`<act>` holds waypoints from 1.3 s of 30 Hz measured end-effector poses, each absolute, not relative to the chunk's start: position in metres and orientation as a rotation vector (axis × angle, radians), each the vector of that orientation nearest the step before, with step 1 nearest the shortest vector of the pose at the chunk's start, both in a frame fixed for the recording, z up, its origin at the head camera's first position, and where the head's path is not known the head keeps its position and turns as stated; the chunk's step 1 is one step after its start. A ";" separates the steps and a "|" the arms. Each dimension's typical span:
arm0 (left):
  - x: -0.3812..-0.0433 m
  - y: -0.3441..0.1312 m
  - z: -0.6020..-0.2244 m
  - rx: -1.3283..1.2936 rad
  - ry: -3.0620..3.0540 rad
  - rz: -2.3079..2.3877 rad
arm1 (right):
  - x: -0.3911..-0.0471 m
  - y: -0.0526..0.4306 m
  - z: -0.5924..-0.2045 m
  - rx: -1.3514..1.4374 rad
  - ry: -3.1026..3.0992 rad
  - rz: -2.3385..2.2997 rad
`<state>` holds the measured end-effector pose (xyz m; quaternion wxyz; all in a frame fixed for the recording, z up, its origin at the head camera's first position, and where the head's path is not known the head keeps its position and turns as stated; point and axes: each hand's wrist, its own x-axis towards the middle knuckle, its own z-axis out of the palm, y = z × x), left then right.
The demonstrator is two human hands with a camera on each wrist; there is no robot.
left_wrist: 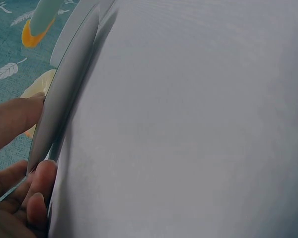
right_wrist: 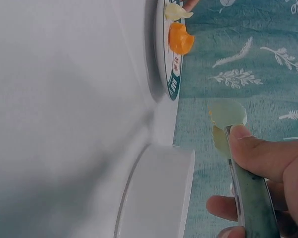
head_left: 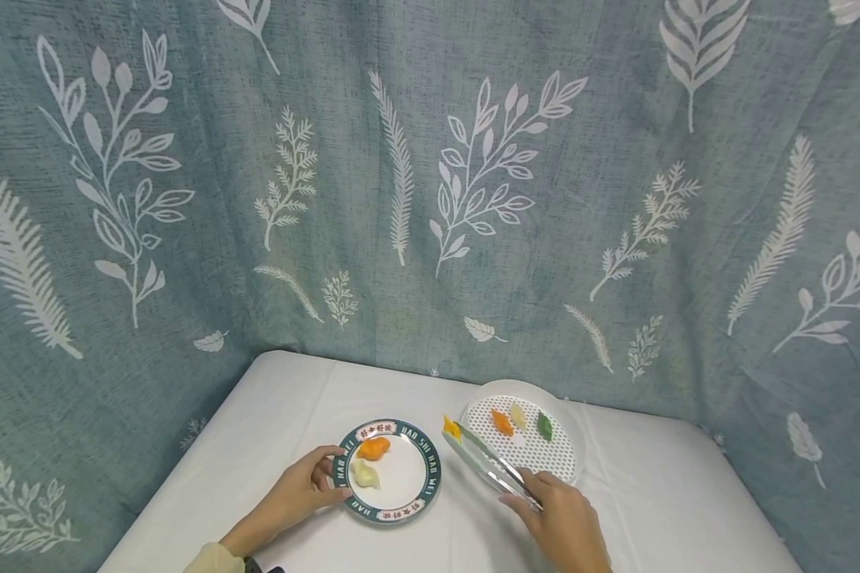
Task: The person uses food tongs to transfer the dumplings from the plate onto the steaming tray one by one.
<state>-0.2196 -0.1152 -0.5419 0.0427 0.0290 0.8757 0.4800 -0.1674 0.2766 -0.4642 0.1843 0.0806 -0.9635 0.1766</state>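
Observation:
My left hand (head_left: 302, 487) holds the near-left rim of a white plate (head_left: 407, 477) with a green lettered border. In the left wrist view the thumb lies over the rim, with fingers at its outer side. An orange dumpling (head_left: 374, 449) and a pale yellow dumpling (head_left: 365, 474) lie on the plate's left half. My right hand (head_left: 564, 521) grips tongs (head_left: 489, 463) with pale green tips. Between those tips is a yellow dumpling (head_left: 451, 428), raised between the plate and a round white tray (head_left: 576, 434); the tips partly hide it.
Inside the tray, on its perforated base, sit an orange dumpling (head_left: 502, 422), a cream dumpling (head_left: 517, 415) and a green dumpling (head_left: 545, 426). A white cloth covers the table (head_left: 287, 398). Behind and beside it hangs a teal leaf-patterned curtain (head_left: 401, 318).

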 end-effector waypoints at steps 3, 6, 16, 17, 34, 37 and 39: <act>-0.219 -0.116 -0.542 0.094 2.669 1.471 | -0.168 0.282 -0.464 0.218 -2.713 0.503; -0.220 -0.117 -0.543 0.106 2.663 1.472 | -0.169 0.288 -0.463 0.195 -2.727 0.510; -0.221 -0.118 -0.543 0.100 2.664 1.461 | -0.172 0.307 -0.465 0.124 -2.770 0.485; -0.221 -0.118 -0.543 0.099 2.666 1.457 | -0.172 0.309 -0.465 0.118 -2.770 0.484; -0.223 -0.117 -0.545 0.087 2.679 1.454 | -0.181 0.349 -0.466 0.023 -2.818 0.399; -0.223 -0.117 -0.544 0.084 2.679 1.459 | -0.185 0.353 -0.466 -0.021 -2.862 0.381; -0.223 -0.117 -0.544 0.083 2.678 1.463 | -0.188 0.355 -0.467 -0.047 -2.889 0.373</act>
